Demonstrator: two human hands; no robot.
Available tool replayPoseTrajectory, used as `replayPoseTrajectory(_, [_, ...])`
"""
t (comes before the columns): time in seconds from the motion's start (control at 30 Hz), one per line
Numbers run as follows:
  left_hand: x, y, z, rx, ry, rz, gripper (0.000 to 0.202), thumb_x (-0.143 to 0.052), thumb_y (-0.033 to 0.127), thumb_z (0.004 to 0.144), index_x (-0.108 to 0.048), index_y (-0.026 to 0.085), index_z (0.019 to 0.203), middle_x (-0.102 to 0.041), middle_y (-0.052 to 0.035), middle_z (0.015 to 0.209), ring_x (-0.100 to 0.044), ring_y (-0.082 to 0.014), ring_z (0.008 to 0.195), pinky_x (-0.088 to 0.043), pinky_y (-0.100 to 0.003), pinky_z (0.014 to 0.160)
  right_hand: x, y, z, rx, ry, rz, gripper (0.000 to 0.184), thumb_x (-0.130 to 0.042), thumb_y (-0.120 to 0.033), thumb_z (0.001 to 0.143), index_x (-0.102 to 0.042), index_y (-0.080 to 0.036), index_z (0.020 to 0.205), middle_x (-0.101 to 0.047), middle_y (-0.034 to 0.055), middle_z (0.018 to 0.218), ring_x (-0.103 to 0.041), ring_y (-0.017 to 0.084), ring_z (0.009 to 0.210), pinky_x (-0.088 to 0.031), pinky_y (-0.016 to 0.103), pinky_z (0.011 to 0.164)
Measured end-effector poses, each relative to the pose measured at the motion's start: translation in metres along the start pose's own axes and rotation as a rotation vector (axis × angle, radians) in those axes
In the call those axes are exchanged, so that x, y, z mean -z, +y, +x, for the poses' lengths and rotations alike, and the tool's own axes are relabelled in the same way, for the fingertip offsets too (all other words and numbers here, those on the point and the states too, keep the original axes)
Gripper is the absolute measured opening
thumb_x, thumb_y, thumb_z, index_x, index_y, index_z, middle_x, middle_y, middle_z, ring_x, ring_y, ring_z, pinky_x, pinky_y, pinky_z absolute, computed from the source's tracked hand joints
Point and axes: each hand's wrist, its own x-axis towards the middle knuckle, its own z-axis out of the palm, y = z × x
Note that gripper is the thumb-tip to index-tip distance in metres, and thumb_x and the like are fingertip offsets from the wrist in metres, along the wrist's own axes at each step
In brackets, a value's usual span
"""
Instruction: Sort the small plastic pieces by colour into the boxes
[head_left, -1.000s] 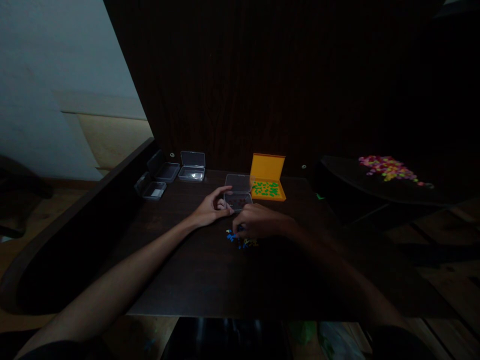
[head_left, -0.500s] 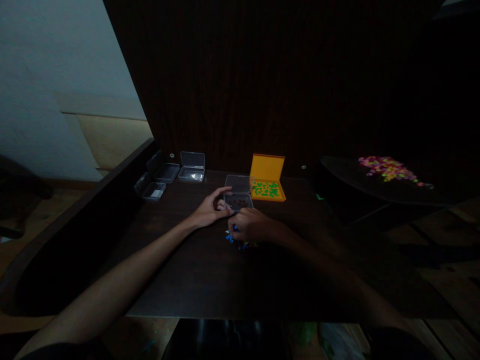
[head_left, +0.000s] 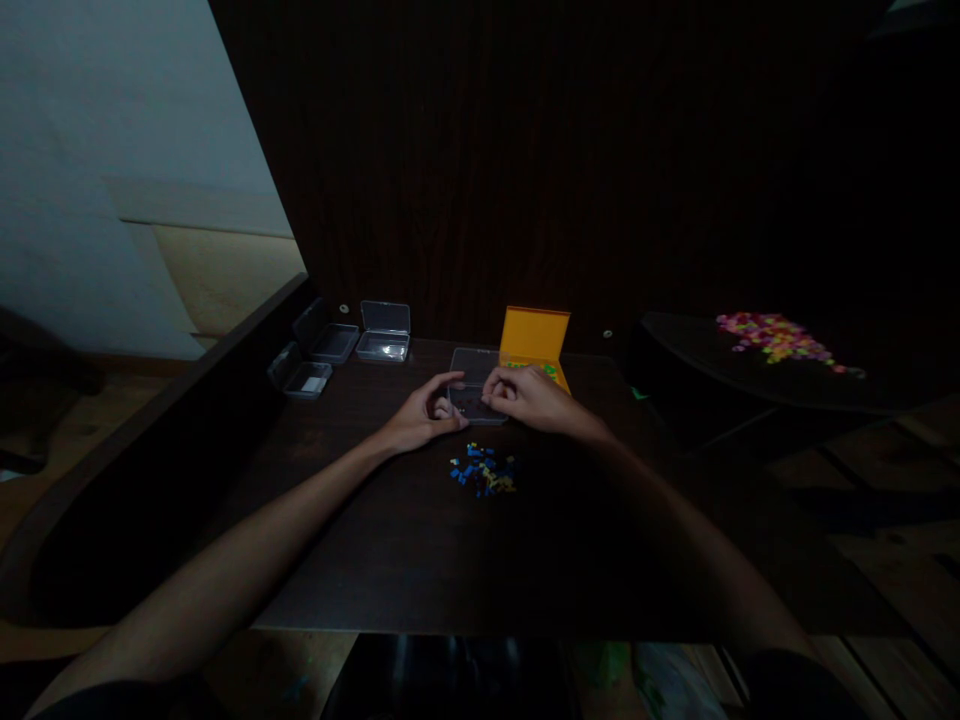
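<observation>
A small clear plastic box (head_left: 487, 420) stands with its lid up on the dark table, several tiny dark red pieces inside. My left hand (head_left: 424, 414) grips its left side, thumb at the near corner and index finger by the hinge. Over the box's right part is my right hand (head_left: 531, 397), fingertips pinched together; whatever is between them is too small to make out. Nearer to me lies a loose pile of tiny blue and yellow pieces (head_left: 484, 472). Behind my right hand, an open yellow box (head_left: 535, 335) holds small green pieces, partly hidden by the hand.
Three more open clear boxes, a rear one (head_left: 385, 347), a left one (head_left: 336, 343) and a front one (head_left: 307, 380), stand at the table's back left. Colourful small pieces (head_left: 780, 338) are heaped on a dark surface at right. A raised side panel (head_left: 187, 425) borders the left.
My right hand has moved from the loose pile up and right to over the clear box, uncovering the pile and covering part of the yellow box. My left hand stays in place.
</observation>
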Motion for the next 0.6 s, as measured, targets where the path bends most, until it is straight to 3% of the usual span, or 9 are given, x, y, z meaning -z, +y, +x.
replayPoseTrajectory(0.13, [0.0,0.0,0.0,0.002,0.005,0.012,0.077,-0.079,0.018,0.066,-0.046,0.021,0.135,-0.054,-0.0145,0.129,-0.062,-0.0067,0.072,-0.051,-0.025,0.068,-0.002,0.014,0.003,-0.023,0.094,0.026,0.008,-0.061,-0.016,0.08,-0.067,-0.014,0.084,-0.056,-0.0041,0.059,-0.046,0.008,0.053,-0.03,0.021,0.054])
replayPoseTrajectory(0.4, [0.0,0.0,-0.001,-0.028,-0.005,0.001,0.074,-0.079,0.019,0.066,-0.047,0.02,0.133,-0.052,-0.0146,0.13,-0.061,-0.0063,0.072,-0.052,-0.026,0.07,-0.026,0.016,0.007,0.03,0.031,0.012,0.009,-0.066,-0.016,0.077,-0.072,-0.014,0.084,-0.063,-0.0003,0.065,-0.052,0.01,0.057,-0.034,0.022,0.056])
replayPoseTrajectory(0.6, [0.001,-0.002,0.0,-0.014,-0.037,-0.011,0.078,-0.078,0.018,0.068,-0.042,0.016,0.137,-0.066,-0.0066,0.097,-0.065,-0.011,0.074,-0.051,-0.027,0.073,-0.029,0.019,0.009,0.091,0.033,-0.041,0.008,-0.069,-0.014,0.077,-0.074,-0.014,0.083,-0.068,0.0028,0.076,-0.054,0.011,0.064,-0.037,0.023,0.062])
